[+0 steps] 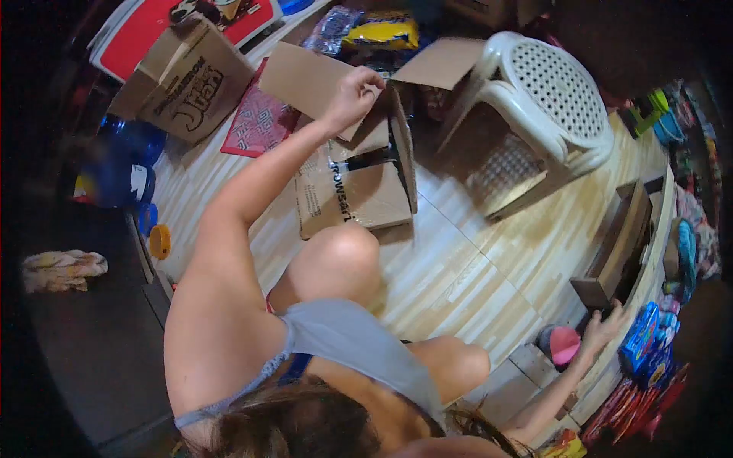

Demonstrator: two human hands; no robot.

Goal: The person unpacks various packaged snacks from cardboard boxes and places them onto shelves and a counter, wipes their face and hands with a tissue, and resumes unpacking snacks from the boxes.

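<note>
My left hand [355, 98] is closed, its fingers curled at the edge of a raised cardboard flap [309, 75]. The flap belongs to an open cardboard box [355, 195] on the floor in front of my knees. Dark printing and dark tape show on the box's side; its contents are mostly hidden. Far to the right, my right hand [603, 332] reaches down with fingers apart at a low ledge. It is beside the end of a brown wooden tray-like piece [618, 252]. A pink round object [564, 345] in a dark cup lies just left of that hand.
A white plastic stool [527, 99] stands right of the box. Another carton [183, 84] stands back left, near a red patterned packet [258, 122] and blue containers [118, 172]. Yellow packaging [382, 30] lies behind the box. Blue packets [645, 340] line the right side.
</note>
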